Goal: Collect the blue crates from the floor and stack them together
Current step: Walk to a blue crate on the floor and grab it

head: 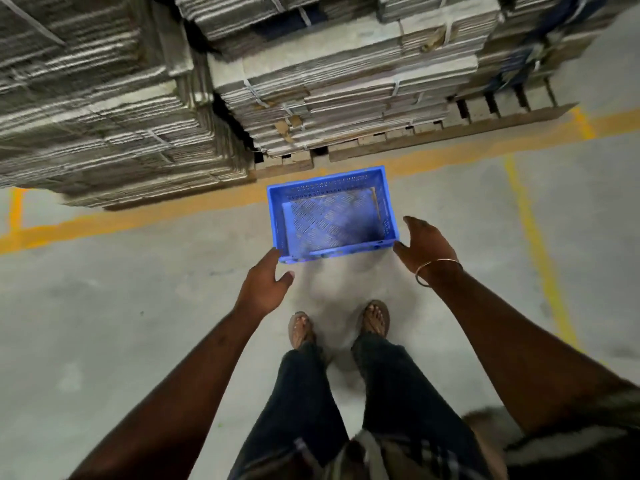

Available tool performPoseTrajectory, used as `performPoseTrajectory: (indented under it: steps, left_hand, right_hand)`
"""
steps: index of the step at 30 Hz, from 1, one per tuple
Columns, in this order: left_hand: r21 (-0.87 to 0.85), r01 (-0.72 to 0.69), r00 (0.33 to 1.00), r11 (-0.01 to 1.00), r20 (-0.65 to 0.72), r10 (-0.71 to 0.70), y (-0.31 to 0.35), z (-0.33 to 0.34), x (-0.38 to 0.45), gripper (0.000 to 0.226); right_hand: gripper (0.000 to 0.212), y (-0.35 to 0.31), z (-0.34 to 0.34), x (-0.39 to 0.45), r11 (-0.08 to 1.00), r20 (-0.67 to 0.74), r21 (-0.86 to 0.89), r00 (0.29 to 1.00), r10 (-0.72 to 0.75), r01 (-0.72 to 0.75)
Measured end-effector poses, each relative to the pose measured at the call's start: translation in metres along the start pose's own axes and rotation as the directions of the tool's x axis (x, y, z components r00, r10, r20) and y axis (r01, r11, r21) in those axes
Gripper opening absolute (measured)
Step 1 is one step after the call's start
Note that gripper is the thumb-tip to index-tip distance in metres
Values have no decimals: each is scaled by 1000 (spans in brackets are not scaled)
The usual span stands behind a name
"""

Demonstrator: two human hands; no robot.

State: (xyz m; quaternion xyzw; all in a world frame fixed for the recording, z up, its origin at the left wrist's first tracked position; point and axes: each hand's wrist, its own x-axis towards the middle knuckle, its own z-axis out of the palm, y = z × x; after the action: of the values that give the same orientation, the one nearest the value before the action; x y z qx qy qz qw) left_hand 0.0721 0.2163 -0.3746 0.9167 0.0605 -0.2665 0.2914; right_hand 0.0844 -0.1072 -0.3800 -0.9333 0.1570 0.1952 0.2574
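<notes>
— Both forearms reach down past dark trousers and sandalled feet [339, 322]. What are the fingers doing?

— Spread and relaxed, holding nothing. On the left hand [265, 284] the fingertips sit right at the near left corner of the blue crate [330, 216]; I can't tell whether they touch the rim or hover just short of it. The right hand [427, 245], with a thin bangle [438, 271] at the wrist, is open wider, thumb near the crate's near right corner, fingers alongside its right wall and apart from it.

— And the crate itself?

— Upright on the grey concrete floor [104, 323], just ahead of the feet, mouth up, nothing inside. Its far end lies near the orange floor line [138, 216], with pallets of bundled flat cardboard [329, 98] beyond.

— So what is the step?

— Taking hold to lift it, I'd judge. No other crate shows, so collecting seems barely begun.

— How to do it well?

— Bring both hands in together onto the two long walls, fingers hooked under the rim or into a handle slot if there is one, at matching points so it comes up level. Gripping only the near corners would likely let the far end dip. It looks like light, stiff plastic, so a modest squeeze should do. Lift straight up before turning, staying clear of the pallet edge [450, 131].
</notes>
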Motion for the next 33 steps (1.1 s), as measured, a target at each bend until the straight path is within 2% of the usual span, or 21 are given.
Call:
performPoseTrajectory:
  steps: [5, 8, 10, 14, 23, 29, 33]
  left_hand:
    - [71, -118, 992, 990, 63, 114, 34, -12, -56, 60]
    - [130, -198, 977, 971, 103, 186, 45, -22, -73, 61]
    - [118, -244, 967, 963, 109, 232, 54, -30, -80, 60]
    - [109, -276, 961, 955, 61, 271, 67, -49, -95, 61]
    - [179, -457, 889, 871, 128, 440, 110, -94, -114, 70]
    - [191, -612, 791, 768, 180, 585, 192, -93, -127, 72]
    - [226, -716, 698, 660, 241, 675, 257, -72, -135, 69]
  right_hand:
    - [55, -11, -48, -58, 980, -38, -140, 989, -146, 140]
    - [62, -11, -66, -83, 960, -48, -227, 983, -177, 162]
    - [71, -8, -74, -99, 961, -57, -248, 988, -143, 124]
    - [75, -10, -87, -132, 992, -97, -126, 995, -31, 19]
    - [80, -9, -127, -196, 995, -138, -68, 988, 70, -80]
    - [87, 26, -170, -234, 984, -198, 37, 964, 177, -173]
    - [84, 69, -199, -259, 968, -259, 53, 933, 249, -243]
